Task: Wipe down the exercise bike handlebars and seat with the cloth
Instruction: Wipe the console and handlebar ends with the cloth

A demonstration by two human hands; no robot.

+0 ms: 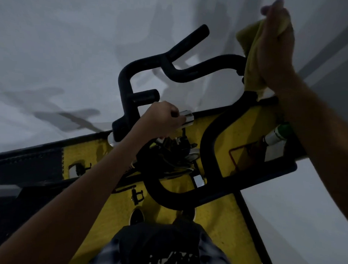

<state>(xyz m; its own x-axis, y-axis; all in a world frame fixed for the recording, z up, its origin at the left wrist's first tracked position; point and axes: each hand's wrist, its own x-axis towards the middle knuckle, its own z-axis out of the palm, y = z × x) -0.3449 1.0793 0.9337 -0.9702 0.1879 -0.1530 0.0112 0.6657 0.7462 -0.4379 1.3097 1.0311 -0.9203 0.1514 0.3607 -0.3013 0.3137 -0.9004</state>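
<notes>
Right hand (274,46) fingers wrapped around yellow cloth (250,61), pressed on right handlebar (217,64) horn, long axis upward. Left hand (161,117) gripping silver bracket (186,117) at centre; seat unseen.

I see the handlebars (144,65) spread across the middle of my view, with one horn reaching to the far centre and a short stub on the left. My left hand (163,117) sits near the middle, on a small metal piece (186,117) just right of it. My right hand (274,50) is at the far right, wrapped in the cloth (252,61) over the right horn. A mat (215,218) lies below the bars, and a bottle (277,133) rests on its right side.
</notes>
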